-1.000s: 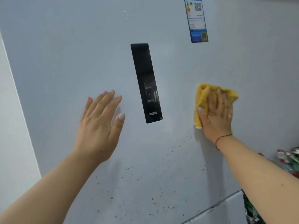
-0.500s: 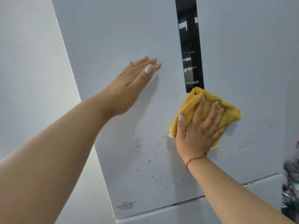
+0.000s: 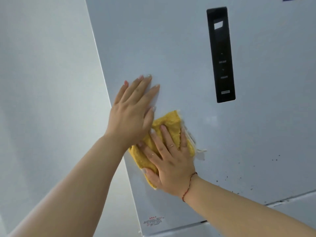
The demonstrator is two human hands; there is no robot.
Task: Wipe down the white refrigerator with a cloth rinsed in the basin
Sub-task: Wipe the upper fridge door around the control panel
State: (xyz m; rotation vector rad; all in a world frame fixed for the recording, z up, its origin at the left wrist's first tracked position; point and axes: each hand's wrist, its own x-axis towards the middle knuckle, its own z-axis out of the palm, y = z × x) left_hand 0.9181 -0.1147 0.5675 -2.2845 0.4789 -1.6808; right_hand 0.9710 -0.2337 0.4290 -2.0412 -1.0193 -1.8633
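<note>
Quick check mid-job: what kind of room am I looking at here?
Probably a home kitchen: a tall white refrigerator door with a black glossy control panel, splattered with dark specks, beside a plain pale wall.

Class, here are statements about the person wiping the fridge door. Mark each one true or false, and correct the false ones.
1. The right hand presses a yellow cloth flat against the refrigerator door. True.
2. The left hand grips the cloth. False: it rests flat on the door with straight fingers, above and left of the cloth.
3. The black control panel is covered by the cloth. False: the panel is uncovered, up and to the right of the cloth.
4. Dark specks dot the door to the right of the cloth. True.
5. A red string bracelet is on the right wrist. True.
</note>
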